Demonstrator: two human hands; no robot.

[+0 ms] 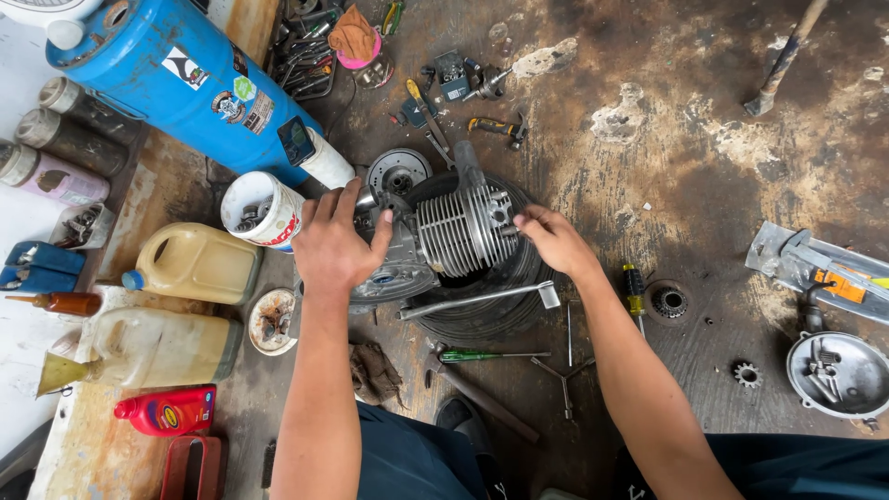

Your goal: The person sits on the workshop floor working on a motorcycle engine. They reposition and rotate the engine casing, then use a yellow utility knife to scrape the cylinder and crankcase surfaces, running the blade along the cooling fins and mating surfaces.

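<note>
A blue tank [185, 79] lies at the top left of the stained floor [704, 157]. At the centre, an engine [444, 236] with a finned cylinder rests on a black tyre [482, 310]. The left hand [335, 243] lies flat on the engine's case, fingers spread and loose, clamped on nothing. The right hand [554, 239] touches the cylinder's end, its fingertips pinched together there; what they pinch is too small to tell. A metal bar [477, 300] lies across the tyre just below.
</note>
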